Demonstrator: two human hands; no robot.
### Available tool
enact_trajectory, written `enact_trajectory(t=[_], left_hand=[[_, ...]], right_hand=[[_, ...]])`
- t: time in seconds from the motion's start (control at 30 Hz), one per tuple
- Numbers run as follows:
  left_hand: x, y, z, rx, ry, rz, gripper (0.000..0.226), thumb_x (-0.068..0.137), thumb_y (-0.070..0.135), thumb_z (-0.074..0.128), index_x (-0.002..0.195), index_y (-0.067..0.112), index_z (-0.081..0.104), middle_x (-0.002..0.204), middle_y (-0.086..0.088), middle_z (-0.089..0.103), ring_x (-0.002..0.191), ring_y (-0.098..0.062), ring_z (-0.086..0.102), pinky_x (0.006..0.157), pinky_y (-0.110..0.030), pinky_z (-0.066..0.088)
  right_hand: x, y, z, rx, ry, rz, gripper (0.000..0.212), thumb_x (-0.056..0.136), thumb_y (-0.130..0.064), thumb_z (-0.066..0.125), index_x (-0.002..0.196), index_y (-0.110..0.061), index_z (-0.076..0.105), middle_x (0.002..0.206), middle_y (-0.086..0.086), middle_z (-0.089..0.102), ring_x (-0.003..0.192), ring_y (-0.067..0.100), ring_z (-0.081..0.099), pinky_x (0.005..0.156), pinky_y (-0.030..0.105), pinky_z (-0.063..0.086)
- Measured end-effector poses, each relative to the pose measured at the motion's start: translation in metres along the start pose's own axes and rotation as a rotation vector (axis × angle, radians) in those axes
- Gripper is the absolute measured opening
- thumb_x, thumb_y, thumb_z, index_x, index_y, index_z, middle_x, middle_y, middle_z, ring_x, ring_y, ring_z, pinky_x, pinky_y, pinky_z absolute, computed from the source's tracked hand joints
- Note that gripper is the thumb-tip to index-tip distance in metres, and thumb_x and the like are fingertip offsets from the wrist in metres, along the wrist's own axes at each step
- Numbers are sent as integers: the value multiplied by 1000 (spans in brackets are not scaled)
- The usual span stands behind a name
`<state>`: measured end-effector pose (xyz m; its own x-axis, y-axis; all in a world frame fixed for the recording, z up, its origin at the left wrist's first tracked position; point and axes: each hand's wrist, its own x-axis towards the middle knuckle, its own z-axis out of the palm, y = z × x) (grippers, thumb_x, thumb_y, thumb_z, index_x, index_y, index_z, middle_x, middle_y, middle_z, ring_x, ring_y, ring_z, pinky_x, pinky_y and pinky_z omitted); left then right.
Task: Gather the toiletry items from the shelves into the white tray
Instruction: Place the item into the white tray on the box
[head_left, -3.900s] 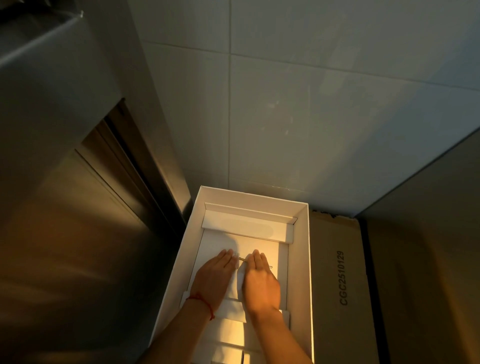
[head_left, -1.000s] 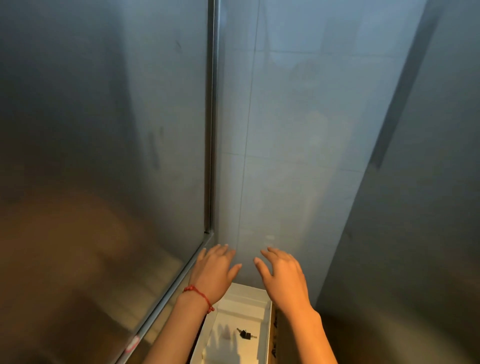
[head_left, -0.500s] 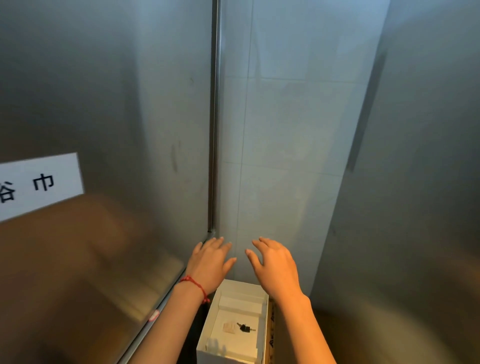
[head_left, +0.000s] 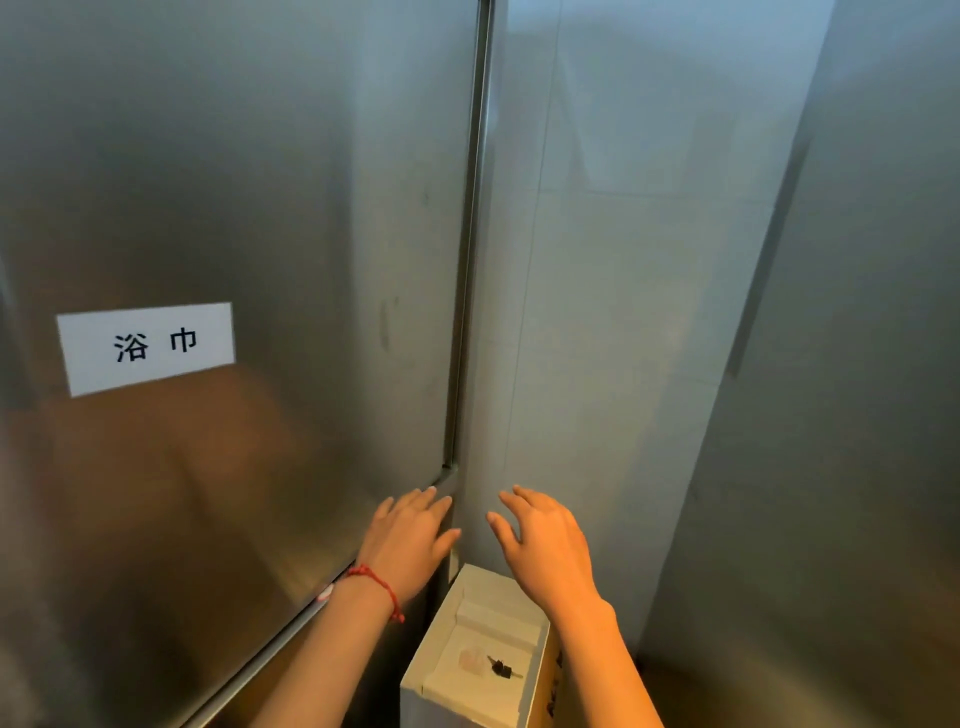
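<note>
Raised since half a second ago: both hands, now higher against the metal, with more of the paper label in view.

Brushed stainless-steel cabinet door (head_left: 218, 208): fills the left side; vertical edge strip at its right.
Grey tiled wall (head_left: 623, 312): behind, between the door and a second steel panel (head_left: 857, 415) at right.
White rectangular paper label (head_left: 148, 347): stuck on the door, black characters.
White cardboard tray (head_left: 431, 670): low at centre, below the hands, holding small dark keys (head_left: 503, 667).
Left hand (head_left: 408, 540): red string bracelet (head_left: 375, 584) at wrist, fingers relaxed, grasping nothing, at the door's lower corner.
Right hand (head_left: 545, 545): fingers spread, released, above the tray.
</note>
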<state>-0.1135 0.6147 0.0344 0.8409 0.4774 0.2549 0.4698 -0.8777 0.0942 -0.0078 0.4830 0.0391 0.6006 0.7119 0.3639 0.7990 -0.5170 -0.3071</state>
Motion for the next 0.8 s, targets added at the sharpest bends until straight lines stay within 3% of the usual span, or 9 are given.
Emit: enact_trajectory(t=[0.8], left_hand=[[-123, 19, -35, 183, 133, -379, 53, 97, 48, 32, 145, 27, 29, 151, 5, 31, 139, -9, 25, 112, -30, 17]], right_hand=[[-57, -36, -16, 156, -92, -388, 46, 98, -47, 35, 139, -28, 45, 144, -8, 43, 133, 8, 36, 108, 24, 27]])
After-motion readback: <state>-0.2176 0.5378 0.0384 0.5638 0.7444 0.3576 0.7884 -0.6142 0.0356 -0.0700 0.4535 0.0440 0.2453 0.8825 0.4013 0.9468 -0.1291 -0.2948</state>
